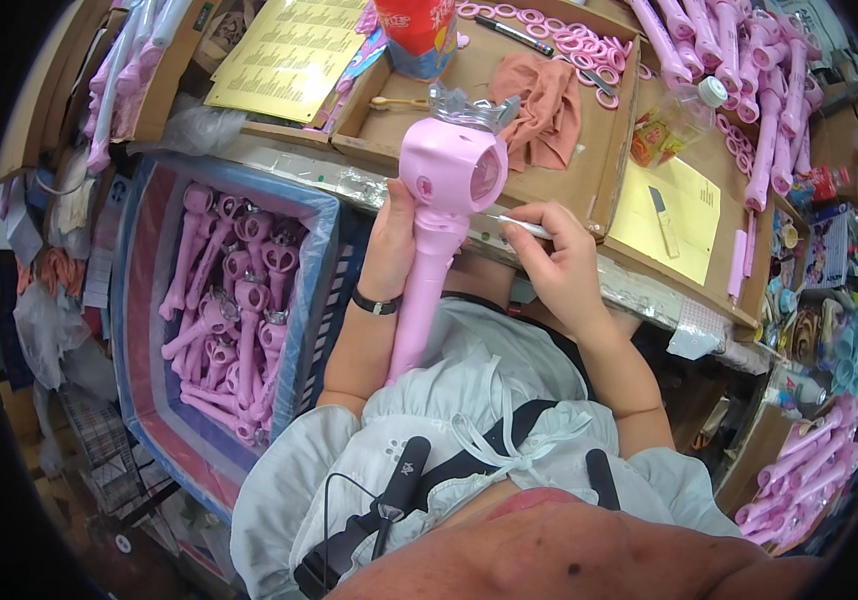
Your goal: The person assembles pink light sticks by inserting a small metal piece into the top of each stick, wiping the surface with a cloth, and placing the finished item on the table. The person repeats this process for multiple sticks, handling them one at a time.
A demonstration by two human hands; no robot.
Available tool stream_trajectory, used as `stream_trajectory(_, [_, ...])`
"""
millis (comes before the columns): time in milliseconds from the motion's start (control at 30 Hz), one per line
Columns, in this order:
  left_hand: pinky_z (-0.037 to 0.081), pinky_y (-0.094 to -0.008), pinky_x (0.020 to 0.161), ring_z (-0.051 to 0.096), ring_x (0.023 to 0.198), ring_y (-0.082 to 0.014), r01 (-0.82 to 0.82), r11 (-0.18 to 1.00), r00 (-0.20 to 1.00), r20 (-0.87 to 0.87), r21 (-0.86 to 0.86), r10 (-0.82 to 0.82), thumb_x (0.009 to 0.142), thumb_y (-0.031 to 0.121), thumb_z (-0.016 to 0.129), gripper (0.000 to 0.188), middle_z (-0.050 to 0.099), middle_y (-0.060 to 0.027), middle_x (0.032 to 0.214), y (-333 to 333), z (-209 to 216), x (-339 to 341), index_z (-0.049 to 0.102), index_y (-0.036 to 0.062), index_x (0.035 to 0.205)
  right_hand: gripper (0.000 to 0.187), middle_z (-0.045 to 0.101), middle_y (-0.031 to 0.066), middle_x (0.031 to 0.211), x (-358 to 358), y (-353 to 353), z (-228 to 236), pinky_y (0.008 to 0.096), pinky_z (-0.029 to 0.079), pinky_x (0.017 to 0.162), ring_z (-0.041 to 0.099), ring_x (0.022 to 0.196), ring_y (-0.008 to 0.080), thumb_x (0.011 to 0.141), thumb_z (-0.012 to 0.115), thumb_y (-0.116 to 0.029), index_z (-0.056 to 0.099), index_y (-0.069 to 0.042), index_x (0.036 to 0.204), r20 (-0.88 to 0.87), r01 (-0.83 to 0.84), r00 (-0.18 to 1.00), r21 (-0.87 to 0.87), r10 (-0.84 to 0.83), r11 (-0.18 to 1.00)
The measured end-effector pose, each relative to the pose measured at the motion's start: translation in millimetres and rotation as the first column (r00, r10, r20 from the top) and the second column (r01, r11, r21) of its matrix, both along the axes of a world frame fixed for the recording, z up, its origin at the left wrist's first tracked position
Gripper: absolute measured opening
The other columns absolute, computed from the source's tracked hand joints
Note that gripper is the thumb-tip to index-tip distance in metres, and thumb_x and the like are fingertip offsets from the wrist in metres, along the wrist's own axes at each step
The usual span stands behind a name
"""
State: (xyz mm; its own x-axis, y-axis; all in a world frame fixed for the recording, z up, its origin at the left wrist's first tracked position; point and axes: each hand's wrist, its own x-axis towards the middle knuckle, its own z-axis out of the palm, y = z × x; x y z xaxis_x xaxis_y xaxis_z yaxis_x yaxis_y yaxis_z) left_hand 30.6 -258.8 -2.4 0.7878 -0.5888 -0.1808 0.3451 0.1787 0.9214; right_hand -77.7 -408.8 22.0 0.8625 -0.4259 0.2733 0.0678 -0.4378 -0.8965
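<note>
My left hand (392, 243) is wrapped around a pink toy wand (433, 240), its fingers partly hidden behind it. The wand stands nearly upright, with a round, hollowed head and a silver crown (467, 110) on top; its handle runs down along my forearm to my lap. Just right of the wand's neck, my right hand (561, 252) pinches a thin, pale, pen-like tool (527, 228). Its tip points toward the wand, but I cannot tell whether it touches.
A blue-rimmed bin (323, 215) of similar wands stands at left. On the bench are a cardboard tray (604, 170) with an orange cloth (542, 105) and pink rings (589, 50), a plastic bottle (674, 122), a knife (665, 222) on yellow paper, and more pink wands (771, 90).
</note>
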Motion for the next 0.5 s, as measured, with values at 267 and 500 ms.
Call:
stream_trajectory(267, [0.047,-0.0226,0.05,0.058,0.06,-0.0118,0.057,0.998,0.995,0.083,0.004,-0.057,0.093,0.056,0.026,0.06,0.059,-0.0083,0.079,-1.7,4.5,-3.9,0.043,0.0027,0.114,0.015,0.057,0.008,0.072,-0.7,1.1,-17.3,0.0344,0.045,0.056,0.056,0.063,0.0257,0.073,0.068,-0.006,0.063,-0.006,0.087,0.111,0.058,0.992,0.034,-0.061,0.998])
stream_trajectory(500, [0.047,-0.0228,0.059,0.057,0.07,-0.0107,0.077,0.997,0.986,0.147,-0.015,-0.074,0.095,0.05,0.03,0.059,0.057,-0.0088,0.09,2.7,2.5,-7.2,0.038,0.0,0.125,0.011,0.057,0.0066,0.069,-1.4,-13.2,-25.1,0.033,0.044,0.054,0.055,0.061,0.0227,0.075,0.068,-0.009,0.064,-0.005,0.085,0.236,0.098,0.971,-0.502,0.027,0.859])
